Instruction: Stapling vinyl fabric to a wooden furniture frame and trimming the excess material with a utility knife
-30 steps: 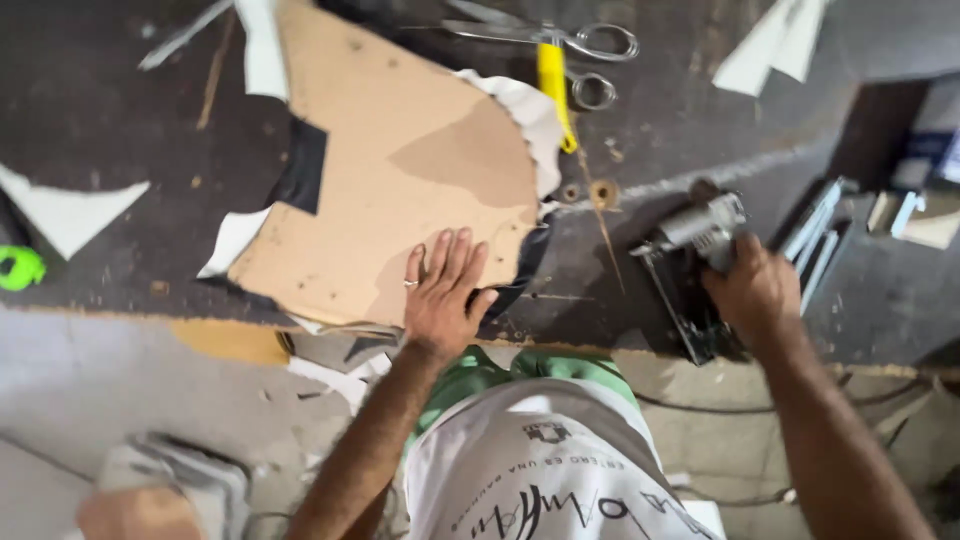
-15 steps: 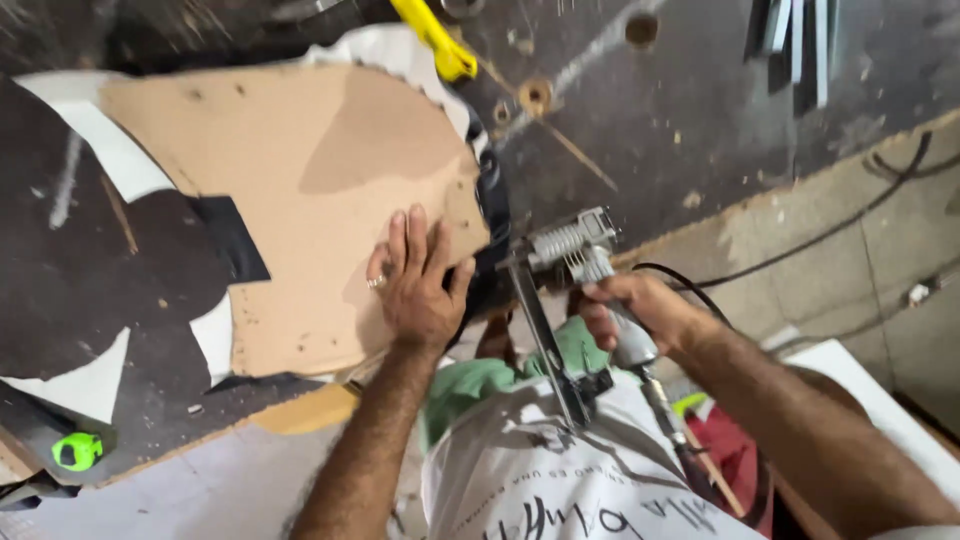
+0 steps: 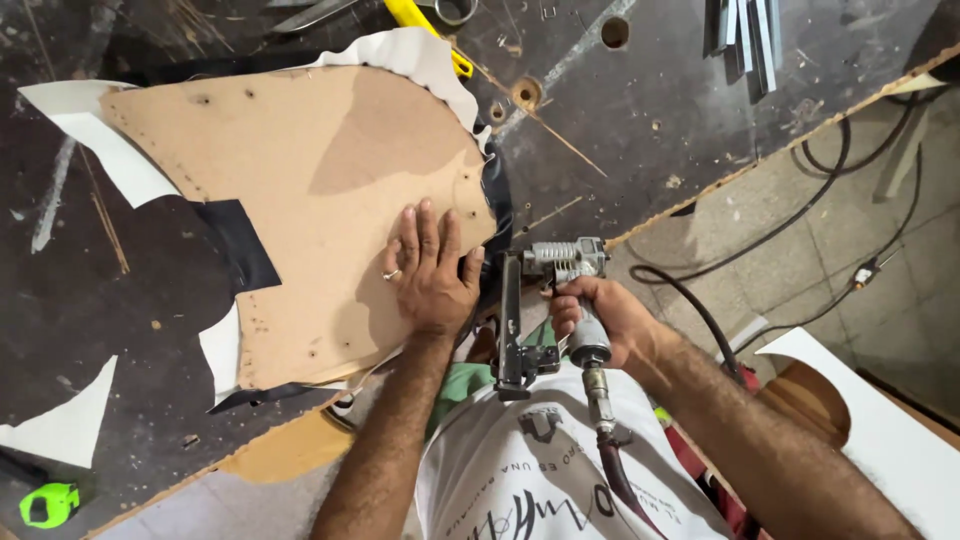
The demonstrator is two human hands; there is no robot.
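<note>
Hands number two: left hand on one board, right hand gripping one stapler

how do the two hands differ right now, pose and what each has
The left hand lies flat, fingers spread, palm down on the brown board; the right hand is curled in a fist around the staple gun. The left hand is over the dark workbench; the right hand is off its edge, near the person's body. The left hand wears a ring; none shows on the right hand. Both are bare.
</note>
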